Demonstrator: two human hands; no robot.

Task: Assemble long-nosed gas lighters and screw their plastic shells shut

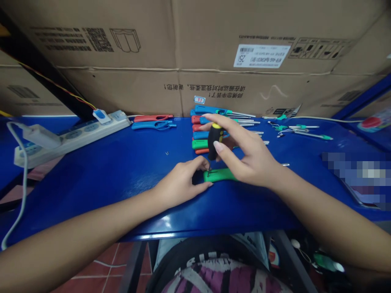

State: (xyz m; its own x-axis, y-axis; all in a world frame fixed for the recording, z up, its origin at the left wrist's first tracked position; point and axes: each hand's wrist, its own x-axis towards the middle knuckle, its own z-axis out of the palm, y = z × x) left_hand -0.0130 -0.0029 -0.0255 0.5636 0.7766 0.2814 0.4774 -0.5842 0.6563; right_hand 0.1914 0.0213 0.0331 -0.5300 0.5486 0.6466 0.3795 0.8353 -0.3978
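My right hand (252,156) grips the black and yellow handle of a screwdriver (215,140), thumb on one side and fingers on the other. The screwdriver stands almost upright, its tip at the left end of a green long-necked lighter (220,175) lying on the table. Around that same end, my left hand (177,182) holds the lighter between thumb and fingers. My right hand covers part of the lighter's body; a bit of metal tube shows beyond the wrist. Behind the hands lies a row of similar lighters (200,144) with blue, red and green handles.
Two small screws (167,153) lie on the blue table (116,171). Empty red and blue handle shells (152,125) are at the back, beside a white power strip (76,138). Metal tubes with green parts and wires (301,131) lie back right. A cardboard box (137,89) stands behind.
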